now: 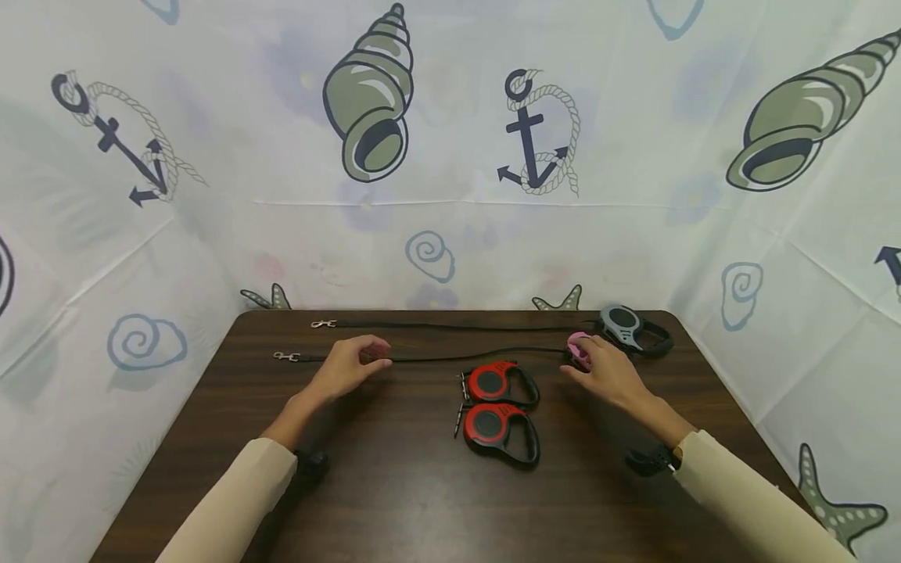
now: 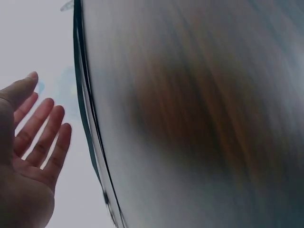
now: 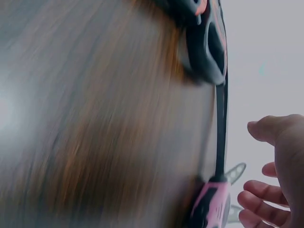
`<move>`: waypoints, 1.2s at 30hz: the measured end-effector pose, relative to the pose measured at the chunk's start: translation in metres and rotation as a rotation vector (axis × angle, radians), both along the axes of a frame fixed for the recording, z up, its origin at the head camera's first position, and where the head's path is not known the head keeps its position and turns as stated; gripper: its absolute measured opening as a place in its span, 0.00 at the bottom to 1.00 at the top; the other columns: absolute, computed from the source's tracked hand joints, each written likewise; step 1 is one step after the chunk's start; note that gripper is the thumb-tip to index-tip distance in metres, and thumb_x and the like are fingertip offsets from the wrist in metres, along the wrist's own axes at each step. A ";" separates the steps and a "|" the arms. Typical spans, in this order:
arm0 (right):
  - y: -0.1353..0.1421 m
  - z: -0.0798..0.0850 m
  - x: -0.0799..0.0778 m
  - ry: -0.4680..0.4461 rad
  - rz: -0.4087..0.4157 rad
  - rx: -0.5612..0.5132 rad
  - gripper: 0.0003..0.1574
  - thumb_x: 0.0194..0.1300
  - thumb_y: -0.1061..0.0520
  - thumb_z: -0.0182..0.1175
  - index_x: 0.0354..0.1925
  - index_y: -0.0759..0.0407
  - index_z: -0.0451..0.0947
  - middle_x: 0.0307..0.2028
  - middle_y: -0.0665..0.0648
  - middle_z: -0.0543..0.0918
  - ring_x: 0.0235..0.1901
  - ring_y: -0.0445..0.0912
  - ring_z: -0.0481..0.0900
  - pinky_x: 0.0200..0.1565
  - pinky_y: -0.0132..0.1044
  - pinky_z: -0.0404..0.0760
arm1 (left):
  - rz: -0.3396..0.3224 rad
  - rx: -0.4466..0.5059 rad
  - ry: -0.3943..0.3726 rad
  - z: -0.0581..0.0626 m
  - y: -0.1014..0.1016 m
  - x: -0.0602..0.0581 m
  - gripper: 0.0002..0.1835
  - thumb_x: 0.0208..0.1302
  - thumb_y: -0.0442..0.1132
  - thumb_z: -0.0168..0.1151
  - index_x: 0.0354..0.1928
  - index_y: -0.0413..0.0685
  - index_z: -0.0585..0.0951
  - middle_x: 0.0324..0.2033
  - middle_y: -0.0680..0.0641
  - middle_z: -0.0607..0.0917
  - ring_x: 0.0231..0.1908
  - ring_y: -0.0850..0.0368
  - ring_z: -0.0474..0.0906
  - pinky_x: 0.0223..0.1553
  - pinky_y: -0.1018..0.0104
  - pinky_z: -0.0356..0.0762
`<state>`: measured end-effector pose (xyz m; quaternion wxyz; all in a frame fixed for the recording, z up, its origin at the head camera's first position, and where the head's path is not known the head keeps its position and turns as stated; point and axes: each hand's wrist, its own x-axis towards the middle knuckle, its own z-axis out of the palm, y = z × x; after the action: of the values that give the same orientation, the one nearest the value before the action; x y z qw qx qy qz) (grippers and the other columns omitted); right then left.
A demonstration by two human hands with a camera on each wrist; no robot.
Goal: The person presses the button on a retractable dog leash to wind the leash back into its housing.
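My left hand (image 1: 346,369) hovers over the cord (image 1: 450,360) of the pink retractable leash, its fingers spread and loosely bent. The left wrist view shows the palm and fingers holding nothing. Close to the pink leash (image 1: 579,349) is my right hand (image 1: 611,375), which partly covers it in the head view. In the right wrist view the relaxed right fingers (image 3: 259,194) stand apart from the pink casing (image 3: 214,205). A metal clip (image 1: 285,356) ends the pulled-out cord at the left.
Two red and black retractable leashes (image 1: 487,383) lie mid-table, one in front of the other. A grey leash (image 1: 621,319) sits at the back right, its cord (image 1: 450,326) stretched left along the table (image 1: 394,500). Patterned cloth (image 1: 464,258) hangs behind and at the sides.
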<state>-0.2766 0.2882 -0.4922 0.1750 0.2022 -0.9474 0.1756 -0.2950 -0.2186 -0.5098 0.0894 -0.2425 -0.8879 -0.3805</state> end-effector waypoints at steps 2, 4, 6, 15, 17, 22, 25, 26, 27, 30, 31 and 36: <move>0.007 0.002 0.001 0.004 -0.019 0.026 0.38 0.61 0.47 0.78 0.60 0.70 0.81 0.37 0.63 0.81 0.31 0.51 0.76 0.32 0.47 0.77 | 0.008 -0.021 0.041 0.001 -0.015 0.000 0.20 0.67 0.39 0.76 0.57 0.39 0.85 0.51 0.41 0.89 0.50 0.43 0.87 0.52 0.44 0.84; 0.014 0.004 0.002 -0.007 -0.036 0.046 0.39 0.62 0.47 0.78 0.62 0.69 0.80 0.38 0.64 0.81 0.31 0.53 0.77 0.32 0.49 0.80 | 0.013 -0.044 0.084 0.003 -0.029 0.001 0.22 0.64 0.39 0.77 0.58 0.40 0.85 0.54 0.41 0.88 0.53 0.40 0.86 0.54 0.41 0.83; 0.020 0.006 0.003 -0.017 -0.053 0.062 0.41 0.62 0.45 0.78 0.64 0.68 0.78 0.41 0.66 0.83 0.35 0.56 0.81 0.36 0.54 0.83 | 0.019 -0.073 0.124 0.006 -0.043 0.001 0.24 0.62 0.39 0.79 0.59 0.41 0.85 0.55 0.41 0.88 0.55 0.38 0.85 0.56 0.38 0.81; 0.041 0.002 0.005 -0.057 -0.062 0.084 0.50 0.62 0.40 0.76 0.70 0.68 0.72 0.40 0.67 0.86 0.35 0.55 0.83 0.36 0.54 0.83 | 0.051 -0.156 0.082 0.015 -0.098 0.003 0.29 0.62 0.40 0.79 0.63 0.41 0.82 0.63 0.34 0.82 0.68 0.28 0.72 0.64 0.29 0.70; 0.044 -0.001 0.004 -0.065 -0.053 0.090 0.51 0.62 0.39 0.76 0.70 0.68 0.72 0.40 0.65 0.87 0.34 0.54 0.84 0.37 0.54 0.84 | 0.062 -0.178 0.072 0.014 -0.109 0.003 0.30 0.62 0.40 0.80 0.64 0.40 0.82 0.63 0.33 0.81 0.66 0.29 0.74 0.60 0.29 0.74; 0.048 -0.004 0.000 -0.083 -0.036 0.089 0.53 0.63 0.38 0.76 0.72 0.67 0.69 0.41 0.64 0.88 0.36 0.53 0.85 0.39 0.54 0.85 | 0.070 -0.231 0.053 0.009 -0.130 0.001 0.31 0.62 0.40 0.79 0.65 0.37 0.80 0.61 0.32 0.81 0.62 0.28 0.77 0.58 0.30 0.76; 0.049 -0.005 -0.003 -0.097 -0.028 0.088 0.54 0.63 0.37 0.75 0.74 0.66 0.68 0.42 0.64 0.88 0.36 0.54 0.86 0.40 0.55 0.86 | 0.066 -0.265 0.033 0.007 -0.137 0.000 0.31 0.62 0.40 0.79 0.64 0.35 0.80 0.60 0.30 0.81 0.61 0.26 0.77 0.58 0.29 0.75; 0.049 -0.005 -0.004 -0.102 -0.027 0.089 0.55 0.63 0.37 0.75 0.74 0.66 0.68 0.42 0.64 0.88 0.36 0.54 0.86 0.40 0.55 0.86 | 0.066 -0.274 0.025 0.007 -0.138 -0.001 0.31 0.62 0.40 0.79 0.64 0.34 0.80 0.60 0.29 0.81 0.61 0.26 0.76 0.59 0.29 0.74; 0.049 -0.005 -0.004 -0.106 -0.025 0.090 0.55 0.63 0.37 0.75 0.74 0.66 0.67 0.42 0.64 0.89 0.36 0.54 0.86 0.40 0.55 0.86 | 0.066 -0.283 0.017 0.006 -0.140 -0.001 0.31 0.62 0.40 0.79 0.64 0.34 0.80 0.60 0.29 0.81 0.62 0.25 0.76 0.59 0.29 0.74; 0.050 -0.006 -0.006 -0.118 -0.026 0.091 0.55 0.63 0.37 0.75 0.74 0.66 0.67 0.41 0.64 0.89 0.35 0.53 0.86 0.39 0.55 0.86 | 0.069 -0.299 -0.008 0.004 -0.142 -0.004 0.31 0.63 0.40 0.78 0.64 0.33 0.80 0.61 0.28 0.80 0.62 0.24 0.75 0.60 0.28 0.72; 0.050 -0.007 -0.006 -0.119 -0.026 0.092 0.55 0.62 0.37 0.75 0.74 0.66 0.67 0.41 0.64 0.88 0.34 0.53 0.85 0.39 0.55 0.86 | 0.071 -0.301 -0.010 0.003 -0.142 -0.005 0.30 0.63 0.39 0.78 0.64 0.33 0.80 0.61 0.28 0.80 0.62 0.24 0.75 0.60 0.27 0.72; 0.051 -0.015 -0.009 -0.123 -0.027 0.086 0.55 0.62 0.39 0.76 0.74 0.66 0.67 0.40 0.64 0.88 0.33 0.52 0.84 0.39 0.55 0.86 | 0.072 -0.300 0.012 -0.002 -0.146 -0.009 0.28 0.63 0.38 0.78 0.62 0.33 0.82 0.57 0.29 0.82 0.60 0.25 0.76 0.59 0.28 0.73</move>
<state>-0.2859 0.3390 -0.5075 0.1098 0.1854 -0.9658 0.1443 -0.3037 -0.3643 -0.5116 0.0709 -0.2234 -0.9423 -0.2389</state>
